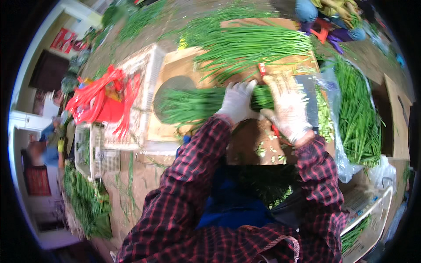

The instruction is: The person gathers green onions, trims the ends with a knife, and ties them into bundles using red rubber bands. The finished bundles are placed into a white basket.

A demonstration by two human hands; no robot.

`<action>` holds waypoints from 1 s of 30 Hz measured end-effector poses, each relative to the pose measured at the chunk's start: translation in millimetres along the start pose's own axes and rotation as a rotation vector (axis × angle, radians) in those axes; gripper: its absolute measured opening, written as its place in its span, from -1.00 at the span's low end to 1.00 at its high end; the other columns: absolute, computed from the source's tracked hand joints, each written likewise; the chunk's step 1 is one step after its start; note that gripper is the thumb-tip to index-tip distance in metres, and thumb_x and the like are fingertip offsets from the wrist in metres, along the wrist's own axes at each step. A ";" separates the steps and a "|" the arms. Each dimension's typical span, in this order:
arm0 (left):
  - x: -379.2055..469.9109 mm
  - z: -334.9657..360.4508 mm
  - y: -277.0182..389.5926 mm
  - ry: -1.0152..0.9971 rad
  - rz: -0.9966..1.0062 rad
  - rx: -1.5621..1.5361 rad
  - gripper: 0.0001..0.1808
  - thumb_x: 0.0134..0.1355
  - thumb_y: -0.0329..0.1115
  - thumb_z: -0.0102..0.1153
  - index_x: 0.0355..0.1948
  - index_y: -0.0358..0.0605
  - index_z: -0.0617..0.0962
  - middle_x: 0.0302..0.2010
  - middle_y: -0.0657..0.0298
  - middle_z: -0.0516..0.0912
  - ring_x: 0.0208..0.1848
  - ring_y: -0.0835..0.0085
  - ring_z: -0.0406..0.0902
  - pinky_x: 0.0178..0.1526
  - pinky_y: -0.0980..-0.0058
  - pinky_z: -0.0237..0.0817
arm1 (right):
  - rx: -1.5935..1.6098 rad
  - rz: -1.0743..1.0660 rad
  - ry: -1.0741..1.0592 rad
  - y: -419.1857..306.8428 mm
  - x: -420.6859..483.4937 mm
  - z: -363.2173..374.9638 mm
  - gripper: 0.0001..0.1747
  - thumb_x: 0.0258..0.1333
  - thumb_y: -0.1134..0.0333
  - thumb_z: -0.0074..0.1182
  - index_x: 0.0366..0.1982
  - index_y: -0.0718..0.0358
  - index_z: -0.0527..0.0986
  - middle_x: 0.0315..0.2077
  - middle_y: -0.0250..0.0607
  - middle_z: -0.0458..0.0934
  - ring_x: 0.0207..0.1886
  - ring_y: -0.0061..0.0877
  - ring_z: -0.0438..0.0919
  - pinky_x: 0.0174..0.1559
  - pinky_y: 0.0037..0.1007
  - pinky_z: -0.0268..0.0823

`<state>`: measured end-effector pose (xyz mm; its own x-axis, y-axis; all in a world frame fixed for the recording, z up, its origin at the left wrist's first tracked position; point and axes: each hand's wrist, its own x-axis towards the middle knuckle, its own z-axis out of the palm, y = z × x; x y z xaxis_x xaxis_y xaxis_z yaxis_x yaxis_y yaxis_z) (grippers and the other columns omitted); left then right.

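A bunch of long green chive-like stalks (194, 102) lies crosswise on a wooden board (169, 64), its leaf tips over a dark round disc (164, 87). My left hand (237, 100), in a white glove, is closed around the bunch near its middle. Over the pale stem end rests my right hand (289, 105), also gloved, its thumb on the near side; the glove looks soiled. Short pieces of red tape (261, 69) show beyond and below the hands. Beside the right hand is a dark flat plate (309, 87), with cut stem ends (325, 115) along it.
A loose heap of stalks (256, 44) covers the board's far side. White plastic crates (149, 72) stand left, with red plastic strips (108, 98) on one. A plastic-lined container of greens (357, 115) is at the right. Another person (338, 13) sits at the far right.
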<state>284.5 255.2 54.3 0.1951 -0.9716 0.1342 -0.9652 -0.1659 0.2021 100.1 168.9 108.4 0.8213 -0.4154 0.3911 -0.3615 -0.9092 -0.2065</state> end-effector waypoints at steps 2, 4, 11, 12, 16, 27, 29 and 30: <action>5.6 -9.5 -2.0 -0.020 0.095 -0.189 0.25 -0.34 0.36 0.49 0.31 -0.13 0.29 0.17 -0.01 0.48 0.26 0.04 0.39 0.33 0.04 0.10 | 0.023 0.036 -0.176 6.8 6.2 20.2 -0.06 -0.04 0.08 0.32 0.36 0.16 0.22 0.25 0.05 0.34 0.38 -0.08 0.24 0.45 -0.02 -0.07; 8.4 -29.5 -2.0 -0.246 0.079 -0.059 0.35 -0.32 0.29 0.56 0.41 -0.20 0.20 0.26 -0.14 0.41 0.33 -0.10 0.32 0.39 0.12 0.08 | -0.139 0.044 -0.177 10.5 6.8 38.1 -0.05 -0.04 0.02 0.30 0.37 0.15 0.22 0.23 0.06 0.35 0.37 -0.10 0.25 0.44 0.03 -0.09; 133.8 -74.4 -19.7 -0.011 0.325 -0.359 -0.07 0.04 -0.01 0.50 0.33 -0.25 0.37 0.33 -0.08 0.41 0.42 0.17 0.29 0.44 0.28 0.08 | -0.111 0.065 -0.293 11.0 3.5 52.6 0.04 0.02 -0.27 0.17 0.37 0.26 0.22 0.33 0.06 0.24 0.43 -0.07 0.15 0.47 0.02 -0.18; 162.6 -67.4 -18.4 0.003 0.294 -0.295 -0.10 0.08 0.01 0.47 0.34 -0.23 0.37 0.32 -0.05 0.43 0.40 0.19 0.31 0.43 0.29 0.10 | -0.218 0.053 -0.355 9.7 3.2 51.1 0.05 0.04 -0.32 0.11 0.38 0.24 0.20 0.36 0.04 0.21 0.45 -0.11 0.12 0.48 0.02 -0.23; 277.8 -22.2 -16.5 -0.006 0.133 -0.501 -0.08 0.14 0.27 0.28 0.33 -0.18 0.41 0.34 -0.06 0.41 0.39 0.09 0.33 0.40 0.29 0.15 | -0.039 0.113 -0.349 10.9 2.9 46.4 0.05 0.03 -0.25 0.17 0.41 0.22 0.16 0.36 0.05 0.21 0.46 -0.05 0.10 0.49 0.04 -0.25; 386.0 33.2 -49.2 -0.444 -0.075 -0.014 0.14 0.19 0.64 -0.46 0.35 -0.16 0.43 0.40 0.06 0.38 0.47 0.10 0.24 0.52 0.02 -0.30 | 0.172 0.122 -0.326 19.0 1.9 51.8 0.05 -0.01 -0.10 0.25 0.43 0.20 0.13 0.37 0.05 0.18 0.46 -0.04 0.10 0.50 0.00 -0.22; 358.5 14.0 -46.9 -0.514 -0.209 -0.394 -0.06 0.30 0.45 -0.15 0.37 -0.16 0.40 0.44 0.09 0.33 0.50 0.26 0.18 0.51 0.37 -0.13 | 0.174 0.125 -0.331 19.1 2.2 52.7 0.04 0.00 -0.09 0.26 0.42 0.21 0.14 0.34 0.05 0.21 0.44 -0.04 0.13 0.48 0.02 -0.17; 339.9 -1.0 -49.9 -0.577 -0.152 -0.657 -0.03 0.29 0.33 0.05 0.45 -0.23 0.24 0.50 0.03 0.18 0.54 0.25 0.07 0.52 0.38 -0.16 | 0.161 0.120 -0.311 18.5 1.9 53.3 0.03 0.01 -0.09 0.24 0.42 0.20 0.14 0.34 0.05 0.22 0.44 -0.05 0.13 0.48 0.03 -0.18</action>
<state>399.1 -66.6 90.8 0.0238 -0.9103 -0.4132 -0.6063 -0.3418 0.7180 118.5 152.8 57.6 0.8811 -0.4680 0.0689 -0.4100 -0.8282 -0.3821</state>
